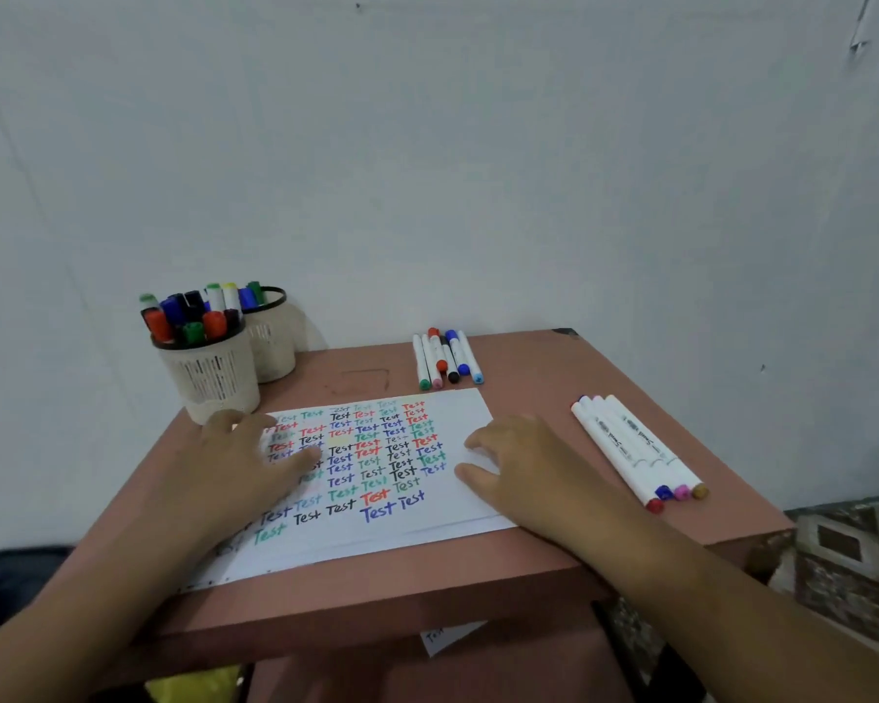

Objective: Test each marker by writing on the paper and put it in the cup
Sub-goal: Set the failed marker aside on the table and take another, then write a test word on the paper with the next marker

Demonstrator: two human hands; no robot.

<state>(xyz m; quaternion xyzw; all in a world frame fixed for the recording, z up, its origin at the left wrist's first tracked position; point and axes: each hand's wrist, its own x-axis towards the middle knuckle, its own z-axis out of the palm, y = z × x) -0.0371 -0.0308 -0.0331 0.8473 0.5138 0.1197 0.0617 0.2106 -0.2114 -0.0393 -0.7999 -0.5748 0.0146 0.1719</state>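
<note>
Judging by the paper [356,479] at centre frame, crowded with coloured "Test" words, and the two cups [214,372] at left already packed with markers, much of the work looks done. Still untested, apparently, are one marker cluster [447,357] at the table's far edge and four more markers [635,449] at right. Both left hand [244,459] and right hand [518,464] rest relaxed on the sheet, grasping nothing.

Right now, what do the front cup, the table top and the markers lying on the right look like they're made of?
Front cup: likely plastic, matte cream, with moulded slots and a black rim.
Table top: probably painted or laminated board; flat reddish-brown, chipped at the far corner.
Markers on the right: apparently plastic, smooth white barrels with printed lettering and coloured caps.
</note>
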